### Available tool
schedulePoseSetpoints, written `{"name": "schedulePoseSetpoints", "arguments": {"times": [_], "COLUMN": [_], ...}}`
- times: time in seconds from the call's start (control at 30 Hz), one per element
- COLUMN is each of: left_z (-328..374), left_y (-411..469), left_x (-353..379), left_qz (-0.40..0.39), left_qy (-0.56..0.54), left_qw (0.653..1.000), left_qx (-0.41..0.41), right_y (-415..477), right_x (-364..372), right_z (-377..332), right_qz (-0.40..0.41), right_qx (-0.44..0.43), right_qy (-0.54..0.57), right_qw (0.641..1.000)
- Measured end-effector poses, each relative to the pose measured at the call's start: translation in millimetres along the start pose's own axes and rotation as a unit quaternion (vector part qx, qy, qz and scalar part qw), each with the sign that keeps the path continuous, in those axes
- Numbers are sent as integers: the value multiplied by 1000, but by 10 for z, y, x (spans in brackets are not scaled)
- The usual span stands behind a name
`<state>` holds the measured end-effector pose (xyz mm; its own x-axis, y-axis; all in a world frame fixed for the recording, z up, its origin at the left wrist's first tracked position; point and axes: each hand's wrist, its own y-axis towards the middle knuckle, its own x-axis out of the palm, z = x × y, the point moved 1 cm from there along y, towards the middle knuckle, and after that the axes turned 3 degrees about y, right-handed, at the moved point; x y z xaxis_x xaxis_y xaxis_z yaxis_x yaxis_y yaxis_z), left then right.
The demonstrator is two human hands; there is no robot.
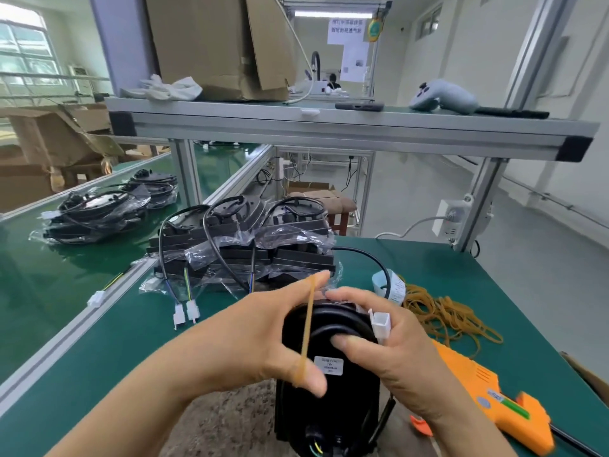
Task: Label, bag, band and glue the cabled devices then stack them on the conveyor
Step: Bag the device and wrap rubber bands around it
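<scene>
A black cabled device (324, 400) with a small white label (328, 365) stands upright in front of me, its coiled black cable on top. My left hand (263, 338) stretches a tan rubber band (307, 328) between thumb and fingertips beside the device. My right hand (392, 354) grips the device, thumb pressing the cable coil, with a white connector (381, 323) by its fingers. A pile of bagged devices (244, 245) lies just behind. Two more bagged stacks (95, 212) sit on the green conveyor (39, 291) at left.
An orange glue gun (494, 400) lies at the right, with a heap of rubber bands (441, 315) and a label roll (390, 285) behind it. An aluminium shelf (329, 123) overhead carries a cardboard box (224, 44) and a grey tool (441, 97).
</scene>
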<state>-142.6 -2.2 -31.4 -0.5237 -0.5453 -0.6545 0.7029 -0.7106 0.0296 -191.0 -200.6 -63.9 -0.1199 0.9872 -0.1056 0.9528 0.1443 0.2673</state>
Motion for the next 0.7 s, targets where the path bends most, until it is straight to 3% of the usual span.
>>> {"name": "schedulePoseSetpoints", "arguments": {"times": [0.13, 0.27, 0.43, 0.57, 0.7], "left_z": [136, 154, 142, 116, 90], "left_y": [-3, -34, 43, 60, 58], "left_x": [181, 309, 546, 670, 672], "left_qz": [107, 120, 195, 251, 263], "left_qy": [42, 5, -70, -61, -82], "left_qw": [993, 993, 978, 966, 961], "left_qx": [3, 18, -6, -8, 18], "right_y": [-16, -36, -4, -29, -67], "right_x": [36, -13, 111, 182, 124], "right_z": [-75, -110, -56, -12, -53], "right_qz": [-4, -21, 24, 70, 24], "right_qx": [-32, -62, -180, -200, -164], "right_qy": [-111, -182, -343, -338, -301], "right_qw": [993, 981, 922, 917, 939]}}
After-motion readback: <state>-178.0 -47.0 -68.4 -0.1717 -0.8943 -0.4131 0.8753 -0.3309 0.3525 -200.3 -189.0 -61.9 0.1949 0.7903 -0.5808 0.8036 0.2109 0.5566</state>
